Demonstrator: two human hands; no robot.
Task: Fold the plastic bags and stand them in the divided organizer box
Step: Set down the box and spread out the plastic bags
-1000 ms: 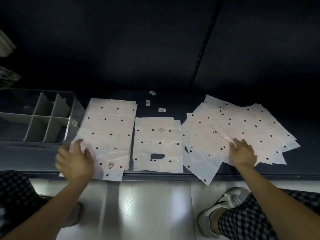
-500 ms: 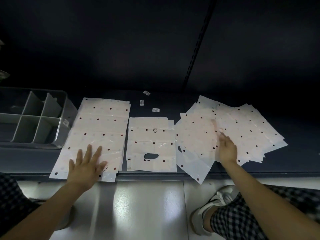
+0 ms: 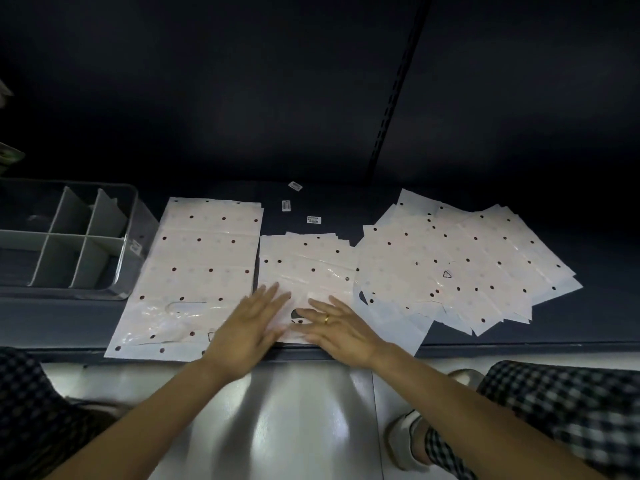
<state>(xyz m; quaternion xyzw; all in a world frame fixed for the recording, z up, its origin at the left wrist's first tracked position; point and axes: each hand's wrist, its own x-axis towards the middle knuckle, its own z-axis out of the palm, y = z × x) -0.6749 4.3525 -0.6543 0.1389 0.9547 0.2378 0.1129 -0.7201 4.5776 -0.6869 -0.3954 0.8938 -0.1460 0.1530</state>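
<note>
Three groups of white plastic bags with dark dots lie on a dark shelf. A large flat bag stack (image 3: 199, 268) is on the left, a smaller bag stack (image 3: 311, 261) sits in the middle, and a fanned pile of bags (image 3: 460, 268) spreads to the right. My left hand (image 3: 247, 327) and my right hand (image 3: 337, 327) lie flat, fingers spread, on the near edge of the middle stack, around its handle hole. Neither hand grips anything. The grey divided organizer box (image 3: 133, 230) stands at the far left with nothing in its visible compartments.
Three small white labels (image 3: 313, 220) lie on the shelf behind the middle stack. The shelf's front edge (image 3: 519, 349) runs just below the bags, above a shiny floor. My checked trouser legs and a shoe (image 3: 407, 441) are at the bottom corners.
Both hands have moved inward from the left stack and the right pile onto the middle stack. The bags themselves look unchanged.
</note>
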